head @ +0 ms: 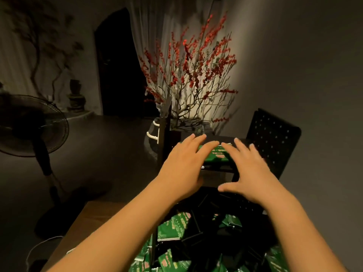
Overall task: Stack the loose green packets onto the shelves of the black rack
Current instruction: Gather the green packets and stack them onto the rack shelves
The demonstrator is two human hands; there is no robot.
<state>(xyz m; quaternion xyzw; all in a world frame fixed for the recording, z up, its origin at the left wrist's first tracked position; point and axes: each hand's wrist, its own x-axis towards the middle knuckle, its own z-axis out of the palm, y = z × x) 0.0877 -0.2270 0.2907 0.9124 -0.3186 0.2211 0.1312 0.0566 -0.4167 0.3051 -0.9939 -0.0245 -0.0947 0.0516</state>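
While flat, hands (182,165) atop packets (216,155).

The green packets (172,227) look shiny, like smooth plastic wrap. The black rack (273,138) looks like dull metal with little holes. The surface (94,214) looks like smooth wood.

1. I see my left hand (182,165) and right hand (253,171) side by side on the packets (217,154) on the rack's (273,138) top shelf.
2. Loose packets (172,228) lie below, nearer me.
3. A fan (29,126) stands far left.
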